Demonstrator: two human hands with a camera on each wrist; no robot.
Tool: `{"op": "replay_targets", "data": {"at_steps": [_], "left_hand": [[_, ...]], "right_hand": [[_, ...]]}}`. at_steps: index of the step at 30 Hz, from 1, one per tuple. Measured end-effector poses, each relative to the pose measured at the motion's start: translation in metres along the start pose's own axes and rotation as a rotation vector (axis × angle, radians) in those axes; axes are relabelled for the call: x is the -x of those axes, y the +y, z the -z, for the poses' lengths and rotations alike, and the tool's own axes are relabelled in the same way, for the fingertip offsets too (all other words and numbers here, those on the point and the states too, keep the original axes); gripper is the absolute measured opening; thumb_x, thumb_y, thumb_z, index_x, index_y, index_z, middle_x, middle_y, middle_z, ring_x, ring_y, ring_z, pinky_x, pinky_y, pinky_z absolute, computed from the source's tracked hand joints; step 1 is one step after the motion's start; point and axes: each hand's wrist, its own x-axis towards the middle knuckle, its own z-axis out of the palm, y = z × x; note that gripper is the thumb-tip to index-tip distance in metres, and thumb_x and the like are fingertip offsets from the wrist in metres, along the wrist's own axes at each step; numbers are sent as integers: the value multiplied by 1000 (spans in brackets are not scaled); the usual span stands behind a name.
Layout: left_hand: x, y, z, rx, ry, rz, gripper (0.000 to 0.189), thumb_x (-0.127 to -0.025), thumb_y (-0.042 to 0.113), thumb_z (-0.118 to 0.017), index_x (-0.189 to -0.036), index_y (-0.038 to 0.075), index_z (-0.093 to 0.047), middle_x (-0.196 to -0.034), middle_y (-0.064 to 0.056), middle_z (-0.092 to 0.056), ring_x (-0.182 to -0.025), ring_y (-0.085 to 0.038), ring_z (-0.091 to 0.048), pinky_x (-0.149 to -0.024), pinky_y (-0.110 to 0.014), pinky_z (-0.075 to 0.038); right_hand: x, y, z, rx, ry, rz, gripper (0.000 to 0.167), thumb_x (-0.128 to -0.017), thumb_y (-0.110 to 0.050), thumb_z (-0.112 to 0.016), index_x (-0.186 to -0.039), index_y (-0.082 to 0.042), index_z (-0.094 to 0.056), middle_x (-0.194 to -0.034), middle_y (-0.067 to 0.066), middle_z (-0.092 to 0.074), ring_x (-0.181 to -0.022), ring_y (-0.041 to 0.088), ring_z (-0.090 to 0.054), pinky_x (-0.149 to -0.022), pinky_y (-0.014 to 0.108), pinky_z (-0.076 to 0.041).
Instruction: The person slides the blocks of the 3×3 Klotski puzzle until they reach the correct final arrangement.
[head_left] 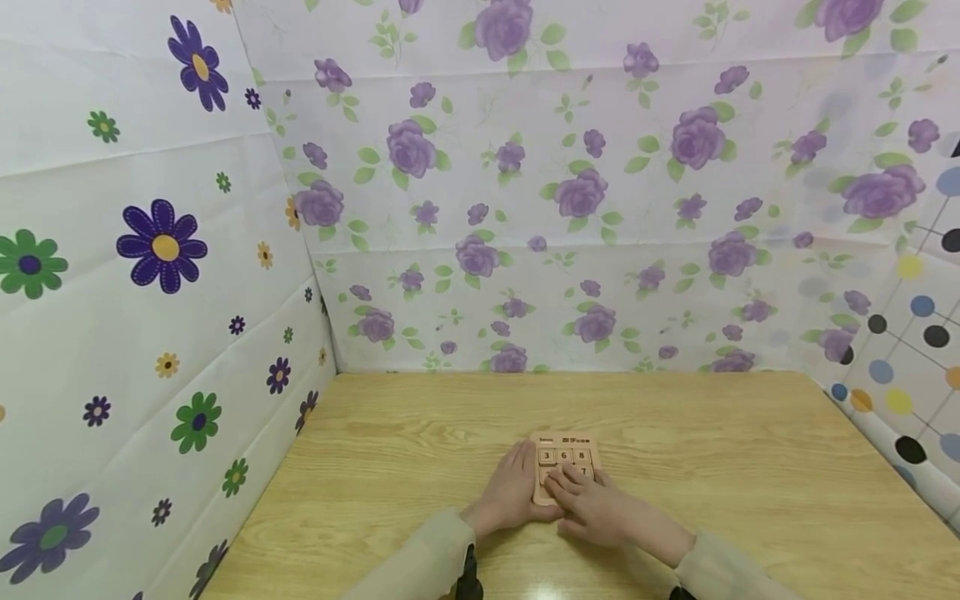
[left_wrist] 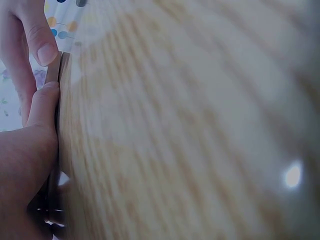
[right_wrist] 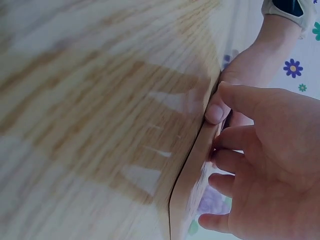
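A wooden number sliding puzzle (head_left: pixel 573 442) lies on the table, its tiles 3, 6, 8 and 7 showing in the head view. My left hand (head_left: pixel 512 487) holds it by the near left corner, fingers along the left side and thumb along the near edge. Over the lower tiles, my right hand (head_left: pixel 596 506) rests its fingertips on the puzzle face and hides several tiles. The right wrist view shows the puzzle's side edge (right_wrist: pixel 192 167) low against the table, with the right fingers loosely bent above it.
The wood-grain table (head_left: pixel 420 425) spreads around the puzzle. A rose-patterned cloth (head_left: pixel 525 167) hangs behind it, a daisy-patterned cloth (head_left: pixel 97 333) on the left and a dotted cloth (head_left: pixel 900 367) on the right. A light spot reflects off the near tabletop.
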Motion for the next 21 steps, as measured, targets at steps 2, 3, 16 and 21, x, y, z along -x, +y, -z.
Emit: {"op": "replay_targets", "data": {"at_steps": [2, 3, 16, 21], "left_hand": [[0, 0, -1, 5, 4, -5, 115, -79, 72, -60, -149, -10, -20, -155, -26, -27, -145, -35, -28, -119, -42, -28], [0, 0, -2, 2, 8, -7, 115, -79, 72, -59, -149, -10, -20, -155, -27, -27, -145, -35, -28, -119, -41, -28], [1, 0, 2, -42, -10, -6, 113, -81, 71, -58, -149, -10, -20, -155, -27, -27, -145, -36, -28, -119, -42, -28], [1, 3, 3, -58, -29, 2, 111, -81, 70, -58, -150, -9, -20, -155, -26, -27, -145, -35, -28, -120, -40, -28]], "right_hand": [[0, 0, -2, -2, 0, 1, 63, -99, -43, -49, -150, -9, -36, -157, 12, -32, -146, 37, -24, -110, 71, -23], [1, 0, -3, -7, 0, 1, 63, -99, -44, -49, -150, -9, -35, -157, 12, -32, -146, 37, -24, -110, 71, -22], [4, -2, -7, -3, -5, 4, 68, -97, -48, -49, -151, -10, -33, -158, 9, -30, -147, 35, -22, -111, 70, -21], [7, -3, -7, 3, 1, 9, 70, -96, -49, -50, -151, -9, -33, -158, 9, -31, -147, 36, -22, -111, 70, -22]]}}
